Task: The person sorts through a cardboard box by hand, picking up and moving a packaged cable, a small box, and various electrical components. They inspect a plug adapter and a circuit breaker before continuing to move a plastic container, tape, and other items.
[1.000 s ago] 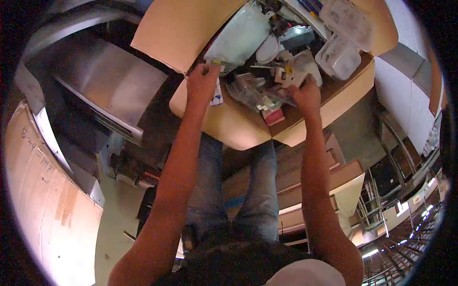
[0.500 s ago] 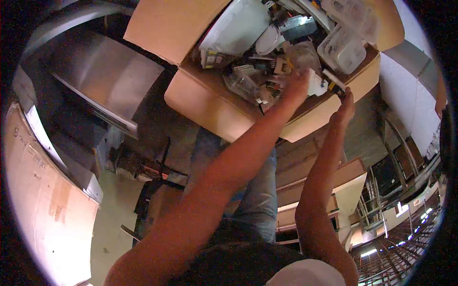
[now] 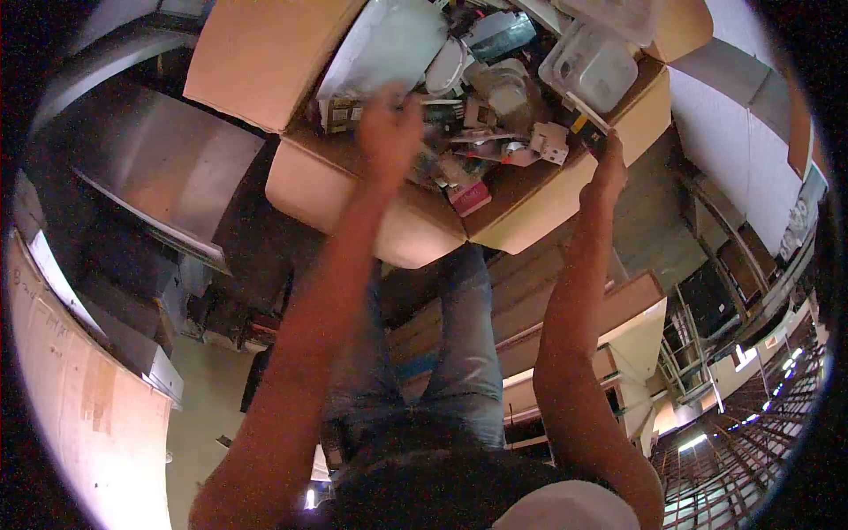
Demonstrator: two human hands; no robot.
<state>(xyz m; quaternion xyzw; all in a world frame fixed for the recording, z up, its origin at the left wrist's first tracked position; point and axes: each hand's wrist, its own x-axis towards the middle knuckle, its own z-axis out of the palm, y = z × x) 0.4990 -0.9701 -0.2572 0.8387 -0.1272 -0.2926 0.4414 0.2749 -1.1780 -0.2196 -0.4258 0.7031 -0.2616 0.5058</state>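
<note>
A large open cardboard box [image 3: 415, 231] full of mixed small goods stands in front of me. My left hand [image 3: 389, 137] is over its left part, beside a white panel [image 3: 389, 49] and a dark labelled carton [image 3: 340, 115]. Its fingers are smeared by motion, and whether they hold anything is hidden. At the right rim, my right hand [image 3: 606, 168] is closed on a dark piece with a yellow patch [image 3: 586, 131], with a pale strip along its edge. Between the hands lie a white electrical part [image 3: 549, 142] and a pink small box [image 3: 470, 198].
Clear plastic trays [image 3: 590, 66] lie at the back right of the box. A metal panel [image 3: 168, 163] stands to the left, with another cardboard box [image 3: 88, 362] lower down. A white panel [image 3: 751, 159] is at the right.
My left hand has moved left, leaving the white electrical part inside the box. The pink small box now shows. My right hand stays at the rim with the dark piece.
</note>
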